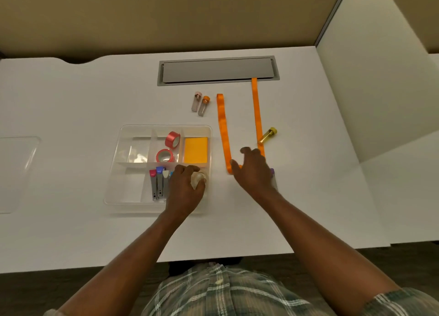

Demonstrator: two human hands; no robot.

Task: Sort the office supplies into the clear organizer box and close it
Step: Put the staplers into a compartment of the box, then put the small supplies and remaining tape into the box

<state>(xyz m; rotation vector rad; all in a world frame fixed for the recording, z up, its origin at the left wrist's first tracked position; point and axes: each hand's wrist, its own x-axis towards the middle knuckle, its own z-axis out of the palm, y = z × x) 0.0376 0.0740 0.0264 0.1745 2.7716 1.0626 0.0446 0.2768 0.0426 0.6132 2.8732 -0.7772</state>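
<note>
On the white tabletop (71, 106) the clear organizer box (164, 128) sits left of centre, its lid (16, 173) lying apart at the far left edge. The left hand (184, 187) reaches into the box's near right compartment, its grip closed around a small clear roll of tape (199, 179). Beside it stand several markers (158, 185); two red tape rolls (173, 139) and an orange sticky-note pad (195, 150) fill the far compartments. The right hand (253, 170) hovers to the right of the box, fingers spread, grip open, over the near bend of an orange ribbon (222, 128). A yellow tube (267, 135) lies just beyond it; two small vials (200, 104) rest farther off.
</note>
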